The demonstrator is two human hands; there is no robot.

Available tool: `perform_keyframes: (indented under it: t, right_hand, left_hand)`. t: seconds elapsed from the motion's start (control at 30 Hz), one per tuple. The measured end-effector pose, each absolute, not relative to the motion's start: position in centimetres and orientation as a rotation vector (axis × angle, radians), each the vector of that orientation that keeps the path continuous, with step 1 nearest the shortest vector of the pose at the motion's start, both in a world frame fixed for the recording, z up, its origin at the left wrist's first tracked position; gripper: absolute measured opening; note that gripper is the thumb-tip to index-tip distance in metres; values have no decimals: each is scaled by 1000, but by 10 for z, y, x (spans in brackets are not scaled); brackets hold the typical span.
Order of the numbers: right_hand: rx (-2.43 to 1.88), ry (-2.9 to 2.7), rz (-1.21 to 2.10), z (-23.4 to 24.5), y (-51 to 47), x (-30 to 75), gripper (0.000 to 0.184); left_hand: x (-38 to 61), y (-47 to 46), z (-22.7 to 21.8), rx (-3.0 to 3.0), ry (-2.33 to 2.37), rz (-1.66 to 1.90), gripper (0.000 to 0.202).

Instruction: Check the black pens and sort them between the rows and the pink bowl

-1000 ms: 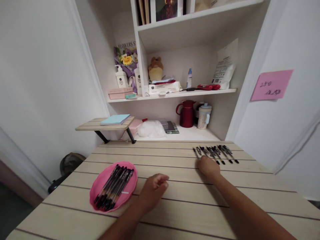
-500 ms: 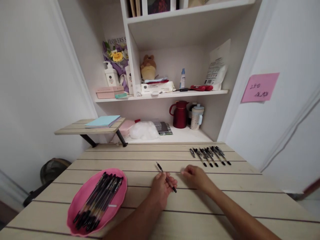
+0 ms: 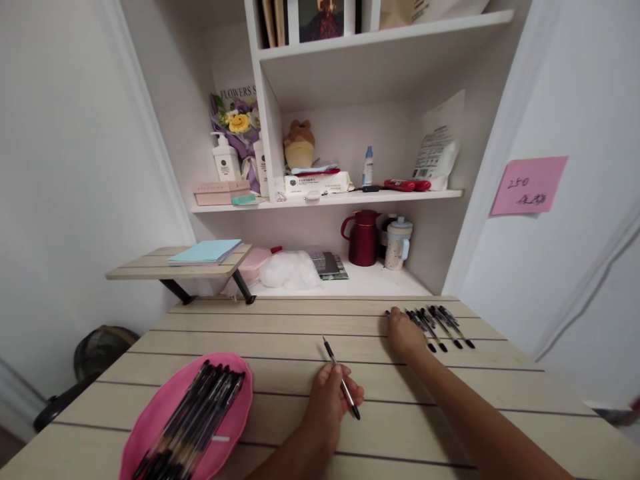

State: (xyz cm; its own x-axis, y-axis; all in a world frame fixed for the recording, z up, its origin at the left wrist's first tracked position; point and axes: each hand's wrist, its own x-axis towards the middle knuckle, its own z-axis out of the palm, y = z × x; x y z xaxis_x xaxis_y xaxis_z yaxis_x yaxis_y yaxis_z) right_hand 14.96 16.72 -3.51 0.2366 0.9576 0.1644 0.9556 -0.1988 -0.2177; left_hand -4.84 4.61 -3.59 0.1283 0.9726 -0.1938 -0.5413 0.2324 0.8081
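Observation:
My left hand (image 3: pixel 334 400) is closed around a black-and-clear pen (image 3: pixel 349 393) above the middle of the table. The pen is tilted, with its narrow bare point up to the left and its black end down to the right. My right hand (image 3: pixel 404 333) is at the left end of a row of black pens (image 3: pixel 444 327). Its fingers are bent over a small black pen cap (image 3: pixel 387 313), of which only the end shows. The hand hides part of the leftmost pen. On the left, a pink scalloped tray (image 3: pixel 243 407) holds several capped pens (image 3: pixel 195 420).
A small raised shelf (image 3: pixel 150 262) with blue paper (image 3: pixel 205 252) stands at the table's back left. Behind the table are a plastic bag (image 3: pixel 290 270), a red jug (image 3: pixel 363 240) and a pale cup (image 3: pixel 397 245). A pink note (image 3: pixel 530 187) is on the right wall.
My right hand has moved away from beside the left hand, up and right to the pen row, covering the loose cap. My left hand still holds the pen. The view has tilted slightly up.

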Motion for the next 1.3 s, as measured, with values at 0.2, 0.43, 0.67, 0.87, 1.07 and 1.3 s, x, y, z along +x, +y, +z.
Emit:
perform_keyframes:
  t: [0.2, 0.43, 0.67, 0.87, 1.07, 1.3]
  right_hand:
    - [-2214, -1808, 38, -40, 154, 155, 27]
    - [-2101, -1778, 81, -40, 125, 171, 21]
    - [-1680, -1195, 847, -38, 92, 174, 14]
    - [-1215, -943, 1098, -4, 65, 130, 30]
    - [-1120, -1061, 1032, 15, 61, 105, 35]
    - [-1120, -1118, 1003, 17, 61, 100, 39]
  left_hand:
    - [-48, 47, -38, 679, 813, 1201, 41]
    - [-50, 47, -40, 778, 834, 1185, 43]
    - [-48, 42, -41, 1017, 854, 1073, 40]
    - [-46, 40, -39, 1189, 881, 968, 39]
    - [-46, 40, -41, 1189, 885, 958, 36]
    - [-46, 40, -41, 1198, 889, 961, 36]
